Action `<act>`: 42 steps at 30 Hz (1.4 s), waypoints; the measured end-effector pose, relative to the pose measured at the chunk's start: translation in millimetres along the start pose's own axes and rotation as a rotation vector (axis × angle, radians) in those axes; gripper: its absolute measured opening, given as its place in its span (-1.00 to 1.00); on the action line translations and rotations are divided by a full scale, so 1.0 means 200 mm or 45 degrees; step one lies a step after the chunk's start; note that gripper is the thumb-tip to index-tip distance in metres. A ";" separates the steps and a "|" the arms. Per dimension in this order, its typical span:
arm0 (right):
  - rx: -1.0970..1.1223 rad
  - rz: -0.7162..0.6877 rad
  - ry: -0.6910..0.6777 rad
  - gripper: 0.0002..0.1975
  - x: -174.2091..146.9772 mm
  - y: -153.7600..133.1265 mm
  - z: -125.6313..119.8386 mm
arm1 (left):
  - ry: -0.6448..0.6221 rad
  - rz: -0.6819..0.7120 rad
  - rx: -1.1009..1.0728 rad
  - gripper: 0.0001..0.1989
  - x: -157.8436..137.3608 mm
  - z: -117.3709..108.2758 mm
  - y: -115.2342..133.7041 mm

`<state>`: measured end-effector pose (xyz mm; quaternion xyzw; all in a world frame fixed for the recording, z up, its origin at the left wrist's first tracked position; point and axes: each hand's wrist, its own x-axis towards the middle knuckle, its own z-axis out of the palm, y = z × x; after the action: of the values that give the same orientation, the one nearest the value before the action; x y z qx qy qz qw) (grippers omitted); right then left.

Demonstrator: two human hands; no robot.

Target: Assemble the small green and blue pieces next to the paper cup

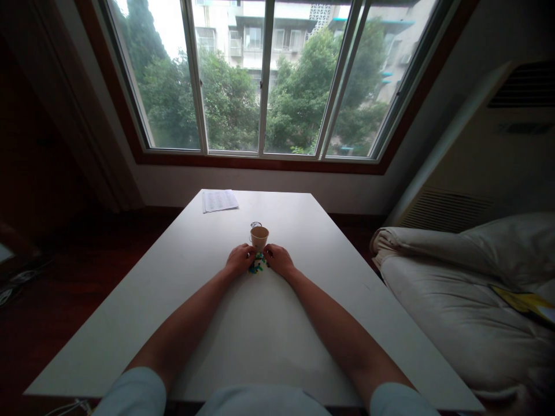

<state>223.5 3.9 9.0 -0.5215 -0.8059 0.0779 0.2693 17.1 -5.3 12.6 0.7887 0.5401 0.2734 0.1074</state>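
Reaching across a white table (pixel 173 335) below a window, the person has both arms out, hands meeting around mid-table. Sheets of paper (pixel 220 200) lie by the far left corner, well apart from the work.

Step in hand reads as fine finger work on the small pieces at the cup's foot; that's a judgement from the pose. To do it well: anchor the wrists lightly, let fingertips do the moving, pinch one piece at a time rather than rake. Hands as side walls should keep strays from scattering over the slick-looking top. Main risk is a knuckle nudging the cup, so leave it some clearance.

Left hand (pixel 240 258): palm down, fingers curled inward, partly closed, tips at the left side of the pile near the cup's lower part. Right hand (pixel 280 258): near mirror image, fingers bent, tips by the cup's lower right. Neither is spread wide. Can't tell if either one pinches a piece or touches the cup; fingertips too small and partly hidden.

Tan cup (pixel 259 238), likely paper, stands upright between and just beyond the hands, mouth up. Thin dark wire-like item (pixel 256 224) just behind it; can't tell what it is.

Small green, blue and dark pieces (pixel 259 264) sit in a loose cluster between the hands, on the cup's near side. Exact shape too small to call.
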 end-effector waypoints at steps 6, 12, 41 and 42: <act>-0.001 0.005 0.014 -0.82 0.00 0.00 0.01 | -0.030 0.036 0.025 -0.78 -0.01 -0.01 0.02; 0.013 0.007 -0.003 -0.84 0.00 0.00 0.01 | -0.036 0.052 0.044 -0.79 -0.01 -0.01 0.02; 0.021 0.002 -0.017 -0.86 0.00 -0.01 0.00 | -0.026 0.202 0.069 -0.85 -0.01 0.00 0.02; 0.021 0.001 -0.017 -0.86 0.00 0.00 0.00 | -0.023 0.209 0.075 -0.84 -0.01 0.00 0.02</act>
<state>222.4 3.3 8.5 -0.5190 -0.8068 0.0883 0.2681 19.2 -8.7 13.7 0.8356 0.4804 0.2580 0.0664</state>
